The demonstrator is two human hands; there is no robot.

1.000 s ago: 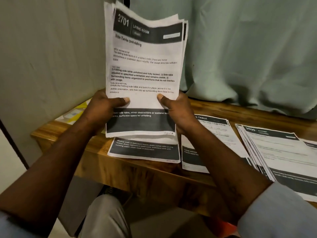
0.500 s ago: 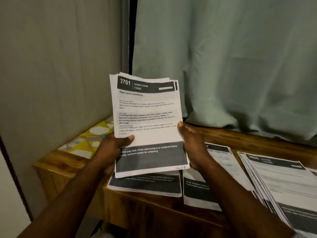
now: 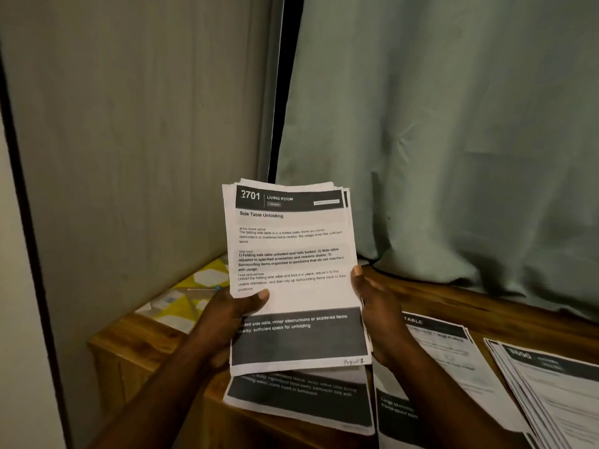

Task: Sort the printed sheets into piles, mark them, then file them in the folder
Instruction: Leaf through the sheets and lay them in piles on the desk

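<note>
Paper stack (image 3: pixel 293 273): gripped by left hand (image 3: pixel 227 322) and right hand (image 3: pixel 379 319).
Piles (image 3: pixel 453 361): 3 begun, below and right of stack.
Filing: seemingly not yet done.

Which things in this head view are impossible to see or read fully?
Head view:
- held stack: its lower sheets are covered by the top sheet.
- handwritten mark at its corner: too small to read.
- sheet lying below: mostly hidden by the stack, text blurred.
- right pile: cut off by the frame edge.
- left hand, right hand: fingers hidden behind the stack.
</note>
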